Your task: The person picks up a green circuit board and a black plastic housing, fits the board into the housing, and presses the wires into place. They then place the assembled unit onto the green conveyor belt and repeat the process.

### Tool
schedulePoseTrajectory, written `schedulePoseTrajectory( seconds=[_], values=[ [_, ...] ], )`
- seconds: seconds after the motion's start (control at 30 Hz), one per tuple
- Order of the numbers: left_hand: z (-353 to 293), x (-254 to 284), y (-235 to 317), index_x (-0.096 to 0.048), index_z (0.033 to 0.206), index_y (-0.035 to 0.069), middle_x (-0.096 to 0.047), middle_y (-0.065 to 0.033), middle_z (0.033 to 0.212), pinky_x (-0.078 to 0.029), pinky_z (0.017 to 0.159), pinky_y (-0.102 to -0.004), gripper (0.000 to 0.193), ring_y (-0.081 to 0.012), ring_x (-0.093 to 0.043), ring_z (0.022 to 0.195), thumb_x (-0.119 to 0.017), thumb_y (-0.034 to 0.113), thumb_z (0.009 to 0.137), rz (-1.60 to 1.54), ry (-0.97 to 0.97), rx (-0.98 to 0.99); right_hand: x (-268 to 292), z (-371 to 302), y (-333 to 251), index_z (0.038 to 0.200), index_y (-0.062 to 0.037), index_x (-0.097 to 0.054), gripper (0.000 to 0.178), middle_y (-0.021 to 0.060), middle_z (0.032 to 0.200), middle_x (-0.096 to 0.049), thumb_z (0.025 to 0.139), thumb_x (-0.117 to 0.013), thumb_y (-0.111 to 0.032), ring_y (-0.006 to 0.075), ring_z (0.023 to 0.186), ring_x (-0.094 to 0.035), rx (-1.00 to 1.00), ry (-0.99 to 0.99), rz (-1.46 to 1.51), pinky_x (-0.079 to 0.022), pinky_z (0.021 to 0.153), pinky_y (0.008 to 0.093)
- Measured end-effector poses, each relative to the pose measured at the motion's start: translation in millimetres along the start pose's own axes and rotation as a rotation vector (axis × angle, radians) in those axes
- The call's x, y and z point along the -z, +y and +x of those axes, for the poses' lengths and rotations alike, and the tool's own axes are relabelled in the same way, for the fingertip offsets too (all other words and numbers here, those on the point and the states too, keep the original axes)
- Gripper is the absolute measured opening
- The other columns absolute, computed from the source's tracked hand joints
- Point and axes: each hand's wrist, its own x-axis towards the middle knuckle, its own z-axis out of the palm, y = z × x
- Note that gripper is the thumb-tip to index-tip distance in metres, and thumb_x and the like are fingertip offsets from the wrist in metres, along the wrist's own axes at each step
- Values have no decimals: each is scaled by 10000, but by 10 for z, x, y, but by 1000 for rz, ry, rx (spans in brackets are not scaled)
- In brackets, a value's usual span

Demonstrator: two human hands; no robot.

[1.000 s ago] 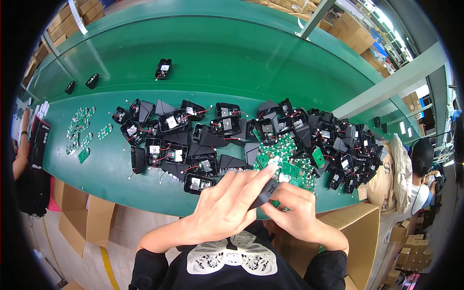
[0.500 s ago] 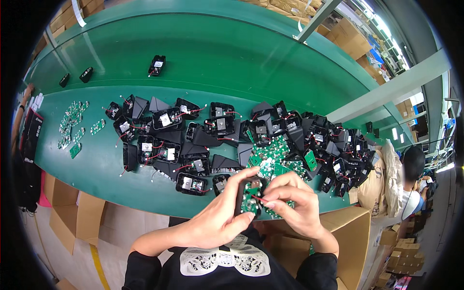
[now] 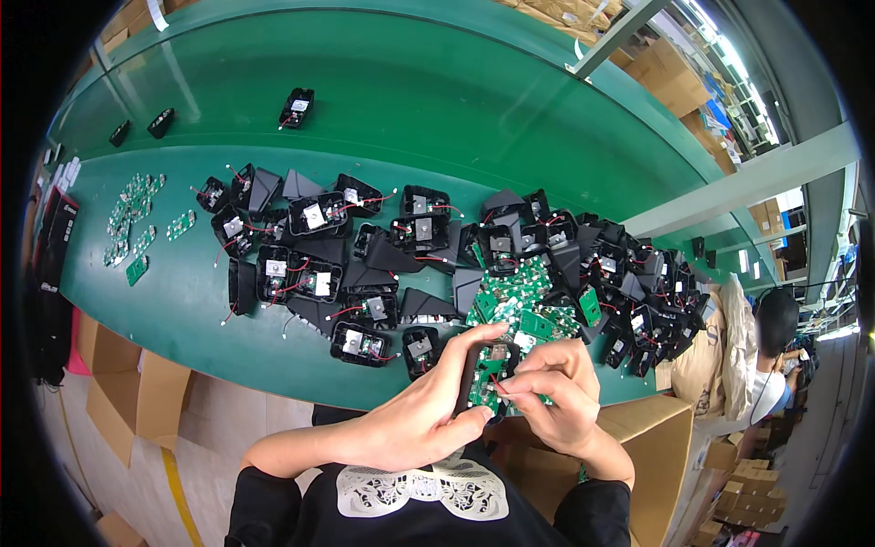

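Note:
My left hand (image 3: 428, 406) grips a small black plastic housing (image 3: 467, 381) by its sides, near the front edge of the table. Inside the housing lies a green circuit board (image 3: 485, 376). My right hand (image 3: 561, 392) pinches a thin red wire (image 3: 499, 384) at the housing's right side; the fingertips hide the wire's end. Just beyond my hands is a heap of loose green circuit boards (image 3: 515, 294). Around the heap lie many black housings (image 3: 365, 342) with red wires and white or metal parts inside.
A second cluster of circuit boards (image 3: 132, 214) lies on the green table (image 3: 191, 310) at the left. Open cardboard boxes (image 3: 137, 383) stand below the front edge. A metal post (image 3: 747, 178) rises at the right, where another person (image 3: 775, 365) sits beyond brown sacks (image 3: 706, 351).
The view has shifted slightly. The housing and both hands sit a little further right in the picture. My right fingertips remain at the red wire, now closer over the board.

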Motion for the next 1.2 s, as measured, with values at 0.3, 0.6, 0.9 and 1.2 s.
schedulePoseTrajectory(
  seconds=[0.3, 0.6, 0.9, 1.2],
  values=[
    [6, 15, 3, -43, 1367, 90, -426, -133, 1069, -395, 457, -220, 653, -62, -449, 489, -429, 19, 845, -78, -3, 17, -8, 12, 37, 807, -97, -673, 291, 36, 810, -568, 548, -749, 11, 138, 635, -532, 85, 40, -85, -419, 496, 242],
    [3, 30, -12, -98, 1328, 2, -380, -229, 1179, -357, 912, -375, 632, -292, -464, 1068, -463, 43, 814, 78, -3, -38, 71, 14, 26, 879, -102, -678, 317, 1, 848, -546, 566, -652, -62, 123, 634, -514, 455, -23, -431, -411, 481, 216],
    [1, -69, -52, -204, 1292, -33, -440, -237, 1074, -432, 796, -398, 635, -362, -519, 900, -535, 6, 751, 398, 190, -353, 56, 15, 1, 761, -15, -669, 146, 56, 781, -559, 637, -739, 19, 127, 617, -543, -218, -39, 317, -438, 561, 237],
    [116, -45, -207, -242, 1278, -15, -458, -233, 1010, -451, 717, -400, 628, -369, -520, 859, -562, 15, 738, 506, 357, -427, -49, 95, 38, 869, 64, -582, 134, 108, 817, -537, 742, -624, 77, 199, 657, -621, -530, -9, 594, -553, 492, 260]
  ],
)
